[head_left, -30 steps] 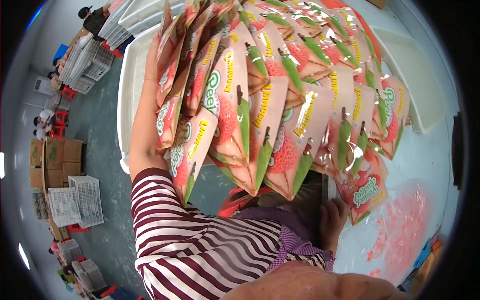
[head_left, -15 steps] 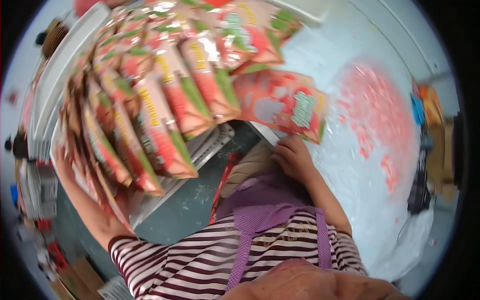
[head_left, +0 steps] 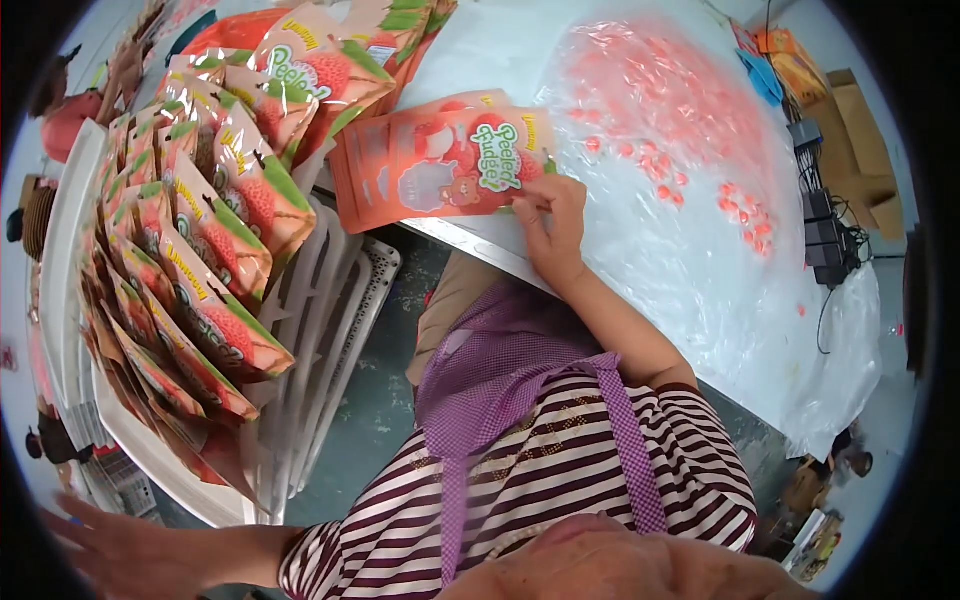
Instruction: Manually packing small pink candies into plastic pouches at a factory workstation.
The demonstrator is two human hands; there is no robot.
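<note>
A long fanned row of red-and-green snack pouches (head_left: 215,260) leans over a white plastic crate (head_left: 335,320) on my left. My left hand (head_left: 115,548) lies at the lower end of that row with its fingers spread, just under the last pouches; no grip shows. At the edge of the white table (head_left: 500,45), my right hand (head_left: 552,228) pinches the lower right corner of a small stack of orange pouches (head_left: 430,170). My striped sleeves and purple apron fill the lower middle.
A clear plastic sheet (head_left: 700,260) covered with several small pink sweets (head_left: 670,120) spreads over the table to the right. Cables and black adapters (head_left: 825,235), a cardboard box (head_left: 865,110) and a blue item (head_left: 765,75) sit at the far right. Green floor shows below the crate.
The fanned row of pouches has swung from overhead down to my left onto the crate. My right hand has taken hold of the orange stack at the table edge.
</note>
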